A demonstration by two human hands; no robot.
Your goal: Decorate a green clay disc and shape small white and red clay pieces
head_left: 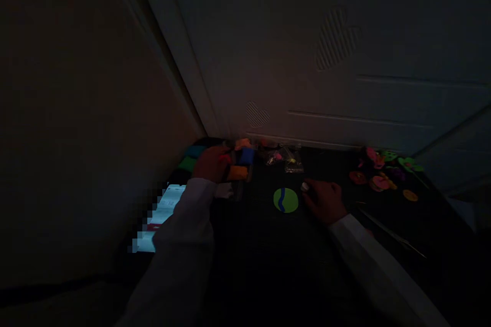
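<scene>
Pinching a small whitish lump, right hand, fingertips nearly together, beside flat green blue-striped disc; probably light, soft, best held by its sides. Left hand: at coloured packets, finger closure indeterminable.

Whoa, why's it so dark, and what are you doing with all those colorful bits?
A person in pale sleeves is working at a dark surface. Their left hand is over some colorful packets; whether it grips one is too dark to tell. Their right hand holds a small white piece in its fingertips. A green disc with a wavy blue stripe lies between the hands, and bright flower-like shapes lie farther right.
</scene>
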